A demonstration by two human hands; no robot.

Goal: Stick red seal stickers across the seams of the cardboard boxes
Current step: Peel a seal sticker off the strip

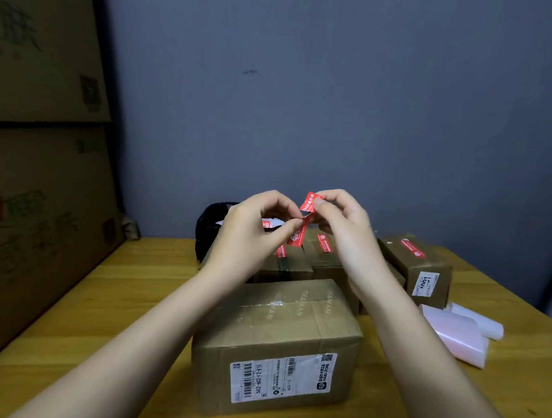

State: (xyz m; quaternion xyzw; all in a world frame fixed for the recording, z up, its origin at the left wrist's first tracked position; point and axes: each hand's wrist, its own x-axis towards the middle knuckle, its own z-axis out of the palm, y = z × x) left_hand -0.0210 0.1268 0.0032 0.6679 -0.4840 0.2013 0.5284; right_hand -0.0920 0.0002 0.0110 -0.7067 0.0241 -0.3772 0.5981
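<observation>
At frame centre, a red seal sticker (310,201) is pinched between thumb and forefinger of the right hand (337,225); its lower end is pinched by the curled fingers of the left hand (251,226). Directly below, an unsealed cardboard box (277,343) is seen on the wooden table (70,326). Sealed boxes (422,267) are noted behind it.

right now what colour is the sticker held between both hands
Red with white print; the sticker is pinched over the boxes, seen in the head view.
</observation>
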